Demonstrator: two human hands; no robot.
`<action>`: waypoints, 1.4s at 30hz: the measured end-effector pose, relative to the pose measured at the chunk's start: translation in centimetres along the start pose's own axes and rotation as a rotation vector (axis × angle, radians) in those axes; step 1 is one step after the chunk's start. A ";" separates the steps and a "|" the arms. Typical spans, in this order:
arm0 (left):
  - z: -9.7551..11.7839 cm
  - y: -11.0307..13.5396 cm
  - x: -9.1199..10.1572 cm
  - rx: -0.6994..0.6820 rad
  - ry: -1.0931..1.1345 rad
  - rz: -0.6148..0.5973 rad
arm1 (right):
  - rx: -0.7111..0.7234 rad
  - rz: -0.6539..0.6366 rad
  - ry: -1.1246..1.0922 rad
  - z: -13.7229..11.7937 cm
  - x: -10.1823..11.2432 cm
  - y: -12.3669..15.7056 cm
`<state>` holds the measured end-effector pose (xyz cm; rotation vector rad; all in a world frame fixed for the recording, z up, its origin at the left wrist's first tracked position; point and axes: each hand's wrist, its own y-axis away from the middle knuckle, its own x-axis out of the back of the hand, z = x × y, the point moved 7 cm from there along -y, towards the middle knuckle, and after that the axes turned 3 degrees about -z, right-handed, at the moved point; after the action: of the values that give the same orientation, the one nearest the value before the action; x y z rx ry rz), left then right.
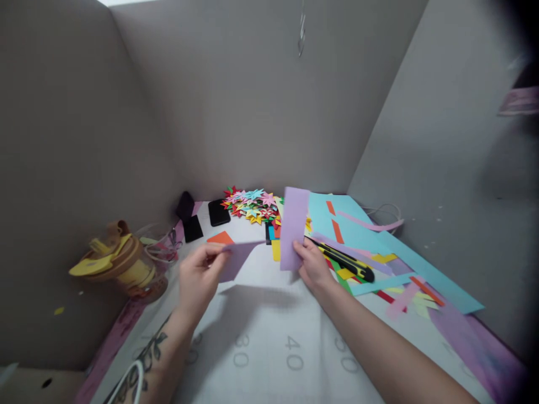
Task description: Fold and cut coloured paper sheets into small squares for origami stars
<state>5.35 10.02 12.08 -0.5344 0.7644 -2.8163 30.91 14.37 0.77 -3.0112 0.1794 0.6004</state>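
Note:
My left hand point(197, 275) pinches a lilac paper piece point(236, 257) by its near corner and holds it almost flat above the grey cutting mat point(269, 342). My right hand point(311, 264) grips a second lilac paper strip point(293, 227) at its lower edge and holds it upright. The two pieces hang side by side and apart. A yellow and black utility knife point(347, 262) lies on the paper just right of my right hand.
A pile of coloured paper stars point(251, 204) sits at the back. Light blue sheets point(379, 241) and paper scraps cover the right side. A spool of yellow ribbon point(122, 261) stands at left, with black objects point(219, 213) behind. Grey walls enclose the desk.

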 end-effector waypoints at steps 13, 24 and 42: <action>-9.0 3.7 -6.8 0.839 0.687 -0.044 | -0.293 -0.376 0.133 4.1 -4.9 5.4; -7.7 4.2 -6.9 0.794 0.858 0.169 | -0.214 -0.464 0.274 4.5 -6.6 5.9; -9.8 1.7 -4.4 0.441 0.061 -0.706 | 0.189 -0.425 1.304 -4.9 -1.9 2.5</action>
<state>5.76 14.15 1.97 -0.7498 -0.0986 -3.4909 30.66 11.69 5.88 -2.5778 -0.3228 -1.3184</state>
